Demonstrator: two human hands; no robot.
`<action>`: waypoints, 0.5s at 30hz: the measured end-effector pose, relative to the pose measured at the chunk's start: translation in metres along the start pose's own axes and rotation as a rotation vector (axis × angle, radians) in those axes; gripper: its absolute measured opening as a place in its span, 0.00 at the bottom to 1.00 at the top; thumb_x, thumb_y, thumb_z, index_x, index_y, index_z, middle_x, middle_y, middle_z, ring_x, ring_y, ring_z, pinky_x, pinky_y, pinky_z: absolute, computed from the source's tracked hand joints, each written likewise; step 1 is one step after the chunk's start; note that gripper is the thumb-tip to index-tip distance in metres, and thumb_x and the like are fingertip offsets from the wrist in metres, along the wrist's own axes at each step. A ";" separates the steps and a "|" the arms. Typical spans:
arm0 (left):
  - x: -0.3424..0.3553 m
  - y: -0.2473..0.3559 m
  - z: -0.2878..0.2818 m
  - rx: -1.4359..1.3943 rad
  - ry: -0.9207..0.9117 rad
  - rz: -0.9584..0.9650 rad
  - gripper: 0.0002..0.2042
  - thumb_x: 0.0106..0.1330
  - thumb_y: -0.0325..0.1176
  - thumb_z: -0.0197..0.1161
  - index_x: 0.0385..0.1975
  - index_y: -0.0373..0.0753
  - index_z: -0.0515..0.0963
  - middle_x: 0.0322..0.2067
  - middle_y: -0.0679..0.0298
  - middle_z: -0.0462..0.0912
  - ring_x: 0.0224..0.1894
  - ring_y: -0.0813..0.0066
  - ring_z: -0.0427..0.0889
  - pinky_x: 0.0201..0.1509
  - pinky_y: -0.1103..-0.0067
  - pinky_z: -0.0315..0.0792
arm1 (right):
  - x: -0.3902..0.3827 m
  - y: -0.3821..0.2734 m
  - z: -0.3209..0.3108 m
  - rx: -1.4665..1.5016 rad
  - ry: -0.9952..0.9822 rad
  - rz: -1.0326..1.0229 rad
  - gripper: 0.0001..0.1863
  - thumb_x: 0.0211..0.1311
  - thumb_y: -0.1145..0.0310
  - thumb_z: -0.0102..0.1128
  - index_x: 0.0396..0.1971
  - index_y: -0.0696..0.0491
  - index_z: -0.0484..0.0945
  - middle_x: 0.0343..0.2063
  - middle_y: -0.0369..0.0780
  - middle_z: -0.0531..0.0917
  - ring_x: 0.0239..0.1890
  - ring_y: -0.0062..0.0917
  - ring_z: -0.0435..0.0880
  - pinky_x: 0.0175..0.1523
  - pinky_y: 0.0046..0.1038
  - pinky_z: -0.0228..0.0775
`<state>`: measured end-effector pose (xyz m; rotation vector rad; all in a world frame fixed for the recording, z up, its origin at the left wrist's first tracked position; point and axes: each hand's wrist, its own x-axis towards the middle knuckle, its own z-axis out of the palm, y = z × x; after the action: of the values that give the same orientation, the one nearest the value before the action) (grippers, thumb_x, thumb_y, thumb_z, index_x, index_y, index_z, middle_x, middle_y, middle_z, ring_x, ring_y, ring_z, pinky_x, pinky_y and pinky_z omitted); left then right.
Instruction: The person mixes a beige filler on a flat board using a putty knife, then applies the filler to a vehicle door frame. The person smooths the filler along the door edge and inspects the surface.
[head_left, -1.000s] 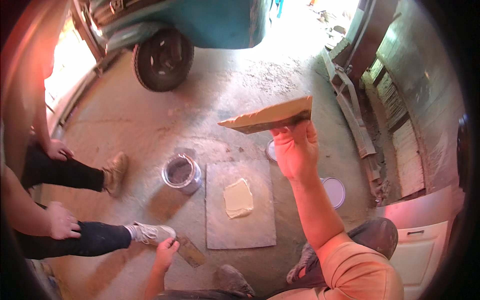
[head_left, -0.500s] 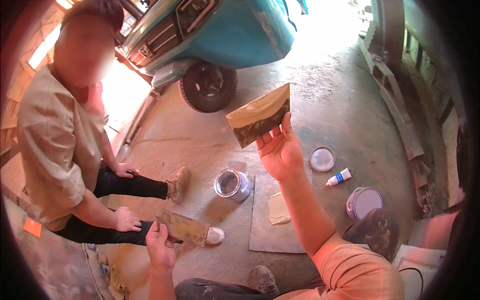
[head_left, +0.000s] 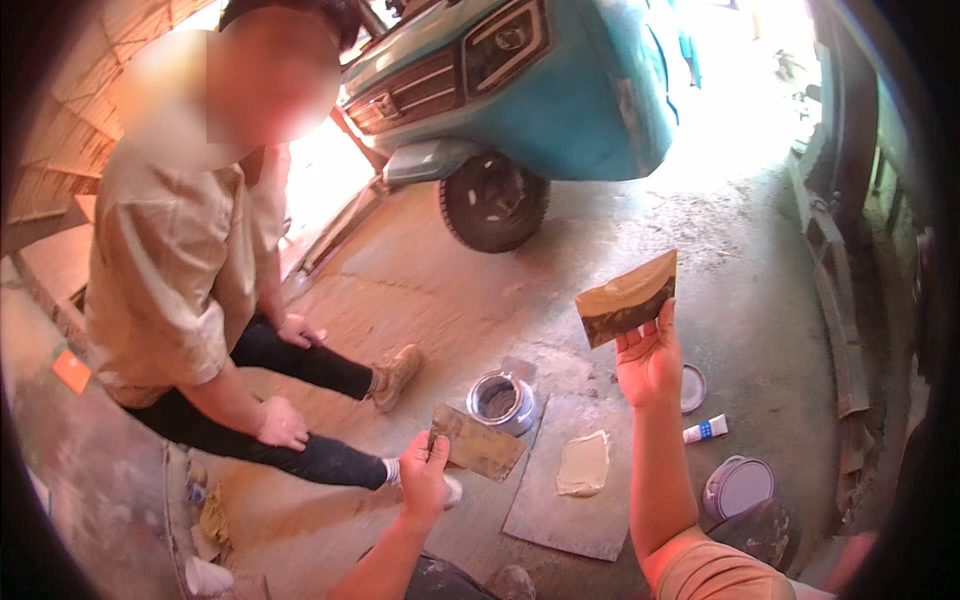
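Note:
My right hand (head_left: 652,372) is raised over the floor, fingers closed on the lower edge of a flat putty spreader (head_left: 640,316). A thick layer of tan putty (head_left: 632,285) covers the upper part of that blade. Lower and to the left, my left hand (head_left: 424,480) pinches a second flat spreader (head_left: 482,450), thinly smeared, by its left end. Its far end hangs beside the mixing board (head_left: 560,528), where a patch of pale putty (head_left: 583,466) is spread. Behind the left spreader stands an open can (head_left: 522,415) with dark insides.
A person (head_left: 180,290) sits at the left, hands on their legs, one foot near my left hand. A round lid (head_left: 692,390), a white-and-blue tube (head_left: 706,429) and a closed can (head_left: 738,488) lie right of the board. A teal vehicle (head_left: 570,120) stands behind.
My left hand has moved right and forward with its spreader, closer to the board. The right hand's putty-loaded spreader sits lower and farther right in the picture; the whole view has shifted.

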<state>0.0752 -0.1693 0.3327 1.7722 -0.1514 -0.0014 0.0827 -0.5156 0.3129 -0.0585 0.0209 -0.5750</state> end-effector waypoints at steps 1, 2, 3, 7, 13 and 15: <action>0.007 0.001 0.006 0.042 -0.014 0.029 0.12 0.76 0.35 0.58 0.43 0.30 0.78 0.35 0.67 0.82 0.36 0.82 0.76 0.43 0.82 0.71 | -0.001 -0.002 -0.004 -0.010 0.024 -0.007 0.21 0.75 0.50 0.53 0.58 0.47 0.77 0.51 0.33 0.85 0.56 0.28 0.82 0.62 0.36 0.73; 0.015 -0.007 0.011 0.181 0.006 0.141 0.11 0.75 0.35 0.60 0.40 0.32 0.78 0.28 0.65 0.81 0.33 0.81 0.75 0.39 0.80 0.70 | -0.003 -0.005 0.000 -0.055 0.004 -0.037 0.20 0.75 0.51 0.53 0.57 0.47 0.78 0.49 0.32 0.86 0.53 0.27 0.84 0.60 0.35 0.75; 0.020 -0.011 0.017 0.237 -0.016 0.176 0.10 0.74 0.35 0.60 0.39 0.32 0.78 0.26 0.64 0.79 0.32 0.80 0.74 0.38 0.79 0.70 | -0.007 -0.006 0.004 -0.081 0.045 -0.058 0.20 0.75 0.51 0.53 0.56 0.47 0.78 0.49 0.32 0.86 0.52 0.27 0.84 0.60 0.34 0.75; 0.052 -0.040 0.073 0.209 -0.126 0.280 0.10 0.74 0.35 0.59 0.36 0.33 0.78 0.21 0.60 0.75 0.26 0.78 0.71 0.32 0.76 0.69 | -0.015 -0.045 0.002 -0.214 0.134 -0.137 0.19 0.76 0.52 0.53 0.57 0.47 0.77 0.50 0.32 0.85 0.52 0.27 0.84 0.57 0.35 0.75; 0.078 -0.088 0.155 -0.365 -0.333 -0.180 0.11 0.76 0.33 0.57 0.36 0.31 0.78 0.29 0.63 0.82 0.32 0.80 0.79 0.37 0.77 0.76 | -0.078 -0.112 0.055 -0.452 0.275 -0.425 0.23 0.71 0.51 0.61 0.57 0.49 0.76 0.52 0.33 0.82 0.54 0.27 0.80 0.59 0.35 0.72; 0.067 -0.088 0.168 -0.479 -0.443 -0.286 0.11 0.78 0.34 0.55 0.40 0.31 0.79 0.33 0.64 0.83 0.37 0.78 0.83 0.42 0.76 0.81 | -0.111 -0.128 0.081 -0.516 0.287 -0.557 0.25 0.68 0.51 0.65 0.57 0.49 0.76 0.51 0.32 0.83 0.53 0.26 0.80 0.60 0.34 0.71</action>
<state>0.1368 -0.3225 0.2174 1.2789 -0.1961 -0.5927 -0.0768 -0.5591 0.4016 -0.4950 0.4439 -1.1209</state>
